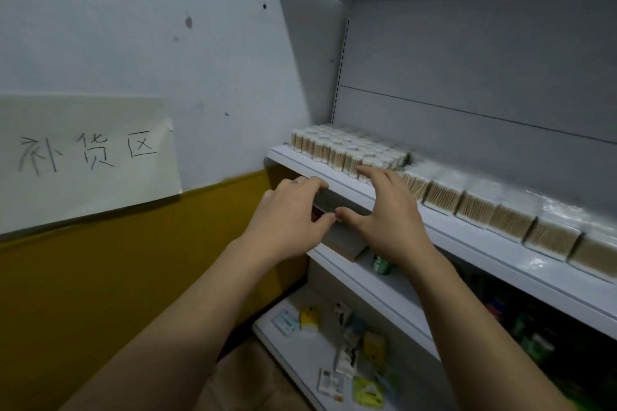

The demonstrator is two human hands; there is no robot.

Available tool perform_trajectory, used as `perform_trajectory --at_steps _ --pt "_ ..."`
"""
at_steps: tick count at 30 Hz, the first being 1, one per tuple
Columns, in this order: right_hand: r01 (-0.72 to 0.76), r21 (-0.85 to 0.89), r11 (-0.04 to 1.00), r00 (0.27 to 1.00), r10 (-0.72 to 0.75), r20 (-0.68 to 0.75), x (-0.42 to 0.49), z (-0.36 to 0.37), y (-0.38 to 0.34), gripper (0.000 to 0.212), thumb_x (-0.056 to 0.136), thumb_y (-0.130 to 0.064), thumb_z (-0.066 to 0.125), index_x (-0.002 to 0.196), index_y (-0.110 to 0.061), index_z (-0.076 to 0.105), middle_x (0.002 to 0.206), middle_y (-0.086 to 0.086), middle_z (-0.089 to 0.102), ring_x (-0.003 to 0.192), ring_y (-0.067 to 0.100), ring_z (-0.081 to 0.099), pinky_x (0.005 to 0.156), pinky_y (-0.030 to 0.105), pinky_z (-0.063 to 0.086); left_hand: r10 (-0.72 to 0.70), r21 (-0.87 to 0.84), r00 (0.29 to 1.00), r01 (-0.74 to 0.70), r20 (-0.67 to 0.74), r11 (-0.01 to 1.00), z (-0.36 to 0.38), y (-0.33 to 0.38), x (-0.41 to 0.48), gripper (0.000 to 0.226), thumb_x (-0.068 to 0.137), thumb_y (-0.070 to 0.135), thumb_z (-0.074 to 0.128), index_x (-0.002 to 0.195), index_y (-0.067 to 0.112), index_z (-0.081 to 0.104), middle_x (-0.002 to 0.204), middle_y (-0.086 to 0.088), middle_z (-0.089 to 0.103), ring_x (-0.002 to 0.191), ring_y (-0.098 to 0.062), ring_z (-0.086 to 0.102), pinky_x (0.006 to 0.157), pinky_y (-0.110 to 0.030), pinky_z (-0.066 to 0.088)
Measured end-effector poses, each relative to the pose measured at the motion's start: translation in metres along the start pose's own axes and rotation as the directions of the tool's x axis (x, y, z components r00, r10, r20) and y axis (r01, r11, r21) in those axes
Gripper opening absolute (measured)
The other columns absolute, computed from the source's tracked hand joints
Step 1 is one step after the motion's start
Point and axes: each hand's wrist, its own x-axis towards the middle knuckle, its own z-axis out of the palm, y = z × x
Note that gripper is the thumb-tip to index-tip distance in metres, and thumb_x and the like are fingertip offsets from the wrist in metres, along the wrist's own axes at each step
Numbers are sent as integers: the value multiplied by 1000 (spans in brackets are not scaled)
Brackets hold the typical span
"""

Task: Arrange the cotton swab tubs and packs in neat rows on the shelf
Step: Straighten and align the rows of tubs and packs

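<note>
At frame centre the spread right hand touches the front clear round tubs of wooden cotton swabs on the white metal shelf (left hand resting loose-fingered on its lip), where a hard nudge could topple them.

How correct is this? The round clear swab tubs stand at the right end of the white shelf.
Wrong end. The head view shows the round clear swab tubs standing at the left end of the white shelf.
</note>
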Motion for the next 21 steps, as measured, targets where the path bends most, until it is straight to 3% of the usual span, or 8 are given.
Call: perform_trajectory --at_steps 10,21 --pt "-15 -25 1000 1000 15 1 64 29 46 72 81 -46 69 143 -28 36 144 -6 38 133 14 34 112 39 31 -20 39 1000 19 23 999 28 -21 81 55 90 46 60 140 28 43 136 5 53 126 -16 47 105 -43 43" --pt "-52 130 990 998 46 44 163 91 132 68 83 -45 64 142 -23 38 142 -3 39 131 18 36 108 41 34 -47 108 992 34 119 994 111 -31 199 54 91 50 57 139 30 42 136 7 53 127 -15 45 105 -40 41"
